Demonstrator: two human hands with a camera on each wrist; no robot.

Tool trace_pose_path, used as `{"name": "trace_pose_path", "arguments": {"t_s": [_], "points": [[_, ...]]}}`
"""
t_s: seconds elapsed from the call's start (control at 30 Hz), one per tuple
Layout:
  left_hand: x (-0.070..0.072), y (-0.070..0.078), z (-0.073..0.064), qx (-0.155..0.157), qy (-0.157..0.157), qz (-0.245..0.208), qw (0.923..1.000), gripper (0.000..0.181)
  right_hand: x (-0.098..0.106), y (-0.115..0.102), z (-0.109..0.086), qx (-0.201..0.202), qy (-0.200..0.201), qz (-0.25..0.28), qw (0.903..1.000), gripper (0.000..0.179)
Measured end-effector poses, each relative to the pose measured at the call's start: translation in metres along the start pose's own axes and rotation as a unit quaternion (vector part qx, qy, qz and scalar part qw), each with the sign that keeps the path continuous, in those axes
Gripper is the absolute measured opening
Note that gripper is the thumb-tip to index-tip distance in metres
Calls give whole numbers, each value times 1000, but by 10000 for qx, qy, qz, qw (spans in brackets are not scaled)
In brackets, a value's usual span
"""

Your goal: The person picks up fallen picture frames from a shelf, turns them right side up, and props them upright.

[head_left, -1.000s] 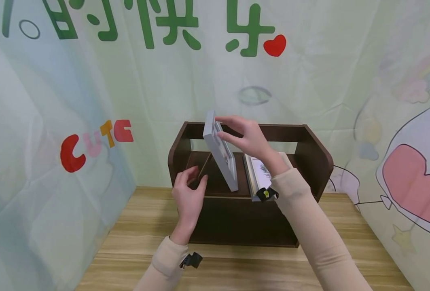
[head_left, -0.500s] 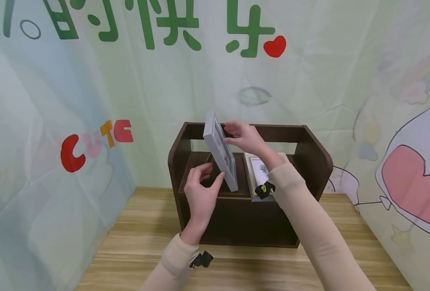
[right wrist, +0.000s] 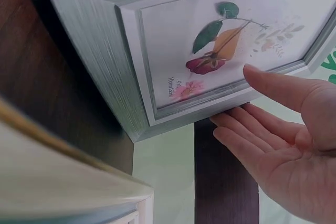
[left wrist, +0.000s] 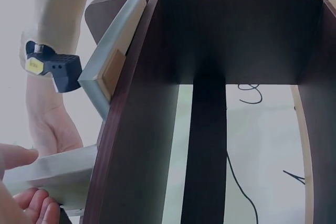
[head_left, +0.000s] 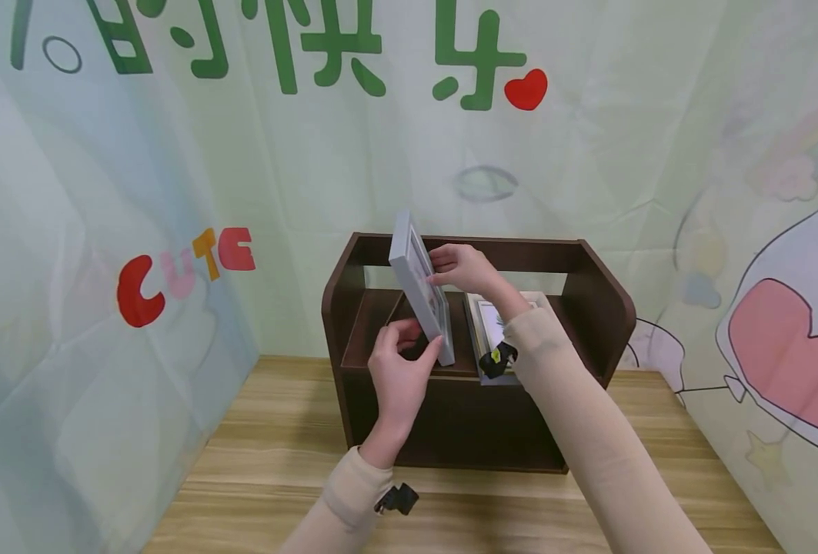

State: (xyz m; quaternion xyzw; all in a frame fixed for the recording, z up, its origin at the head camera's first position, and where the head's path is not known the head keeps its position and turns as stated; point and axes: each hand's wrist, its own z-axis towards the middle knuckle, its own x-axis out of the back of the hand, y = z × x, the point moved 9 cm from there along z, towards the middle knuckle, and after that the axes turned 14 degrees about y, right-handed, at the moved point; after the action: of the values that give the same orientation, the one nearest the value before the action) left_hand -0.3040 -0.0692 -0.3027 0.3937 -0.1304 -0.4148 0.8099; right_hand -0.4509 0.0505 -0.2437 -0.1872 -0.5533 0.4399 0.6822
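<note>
Beyond both hands hangs a pale green fabric backdrop [head_left: 325, 169] printed with green characters and a red heart. Below them spreads the wood-grain worktop [head_left: 256, 454], and on it, just under and past the hands, stands a dark brown shelf unit [head_left: 471, 431] with raised end panels and a back rail. The grey picture frame [head_left: 415, 285] is between the two hands over the unit's upper shelf, its top tilted toward the left and its picture facing the right hand. Other frames [head_left: 481, 327] sit below the right hand's wrist, partly covered by the sleeve.

The left hand [head_left: 402, 373] pinches the frame's near, lower part, thumb on one side and curled fingers on the other. The right hand [head_left: 469, 269] is loosely extended, thumb in front of the picture and fingertips at the frame's edge; whether it bears any weight, I cannot tell.

To handle this well, the left pinch should carry the frame low down while the right fingers steady its upper part, touching only the border. The right thumb is best clear of the pressed red rose [right wrist: 205, 65], the smallest detail here.
</note>
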Motion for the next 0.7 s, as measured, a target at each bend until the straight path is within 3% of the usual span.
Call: {"name": "trace_pose_path", "arguments": {"t_s": [0.43,0.7], "points": [[-7,0,0,-72,29,180,9998,31,0,3,0,12,-106,94,9999,51],[-2,1,3,-189,3,156,9997,30,2,2,-2,35,-127,90,9999,51]]}}
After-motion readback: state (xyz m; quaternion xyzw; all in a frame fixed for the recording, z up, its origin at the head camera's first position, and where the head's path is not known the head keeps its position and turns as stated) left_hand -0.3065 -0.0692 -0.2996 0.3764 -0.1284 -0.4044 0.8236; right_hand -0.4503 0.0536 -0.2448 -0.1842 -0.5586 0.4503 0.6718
